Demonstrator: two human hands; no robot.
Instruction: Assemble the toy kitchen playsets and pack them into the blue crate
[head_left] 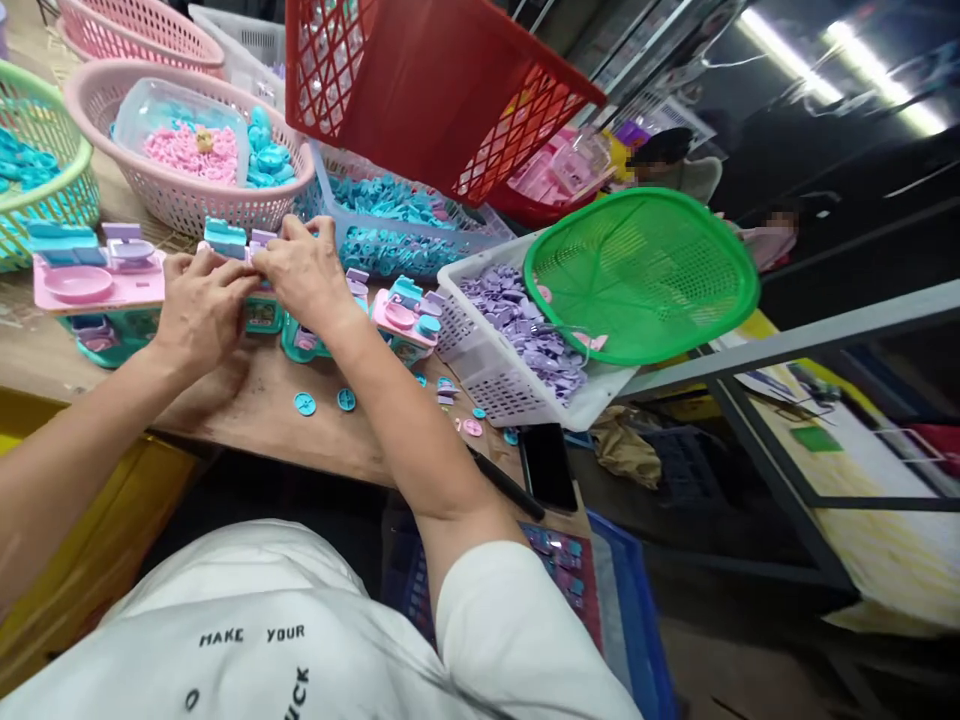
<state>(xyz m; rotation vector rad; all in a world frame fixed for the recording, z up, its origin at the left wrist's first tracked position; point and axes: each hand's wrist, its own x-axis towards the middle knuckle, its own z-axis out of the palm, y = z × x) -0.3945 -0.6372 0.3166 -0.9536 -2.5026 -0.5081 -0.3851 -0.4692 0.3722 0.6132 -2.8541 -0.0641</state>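
Note:
A row of small plastic toy playsets in pink, teal and purple lines the workbench. My left hand (pixel 201 310) is closed on the middle toy playset (pixel 262 314), its fingers bent over the top. From the other side my right hand (pixel 307 272) bears on the same toy, its fingertips pressed in beside the purple seat-like part. A blue part (pixel 225 238) stands up behind my left fingers. Whatever lies right under the fingertips is hidden. Left of my hands is another toy playset (pixel 79 285) with a pink oval dish; to the right stands a smaller-looking toy playset (pixel 397 315).
Loose blue discs (pixel 304 404) and a pink disc (pixel 472 428) lie near the bench edge, by a black phone (pixel 550 468). Behind are a pink basket (pixel 187 205), a tilted red crate (pixel 427 90), a white crate (pixel 487 390) of purple parts and a green basket (pixel 645 275).

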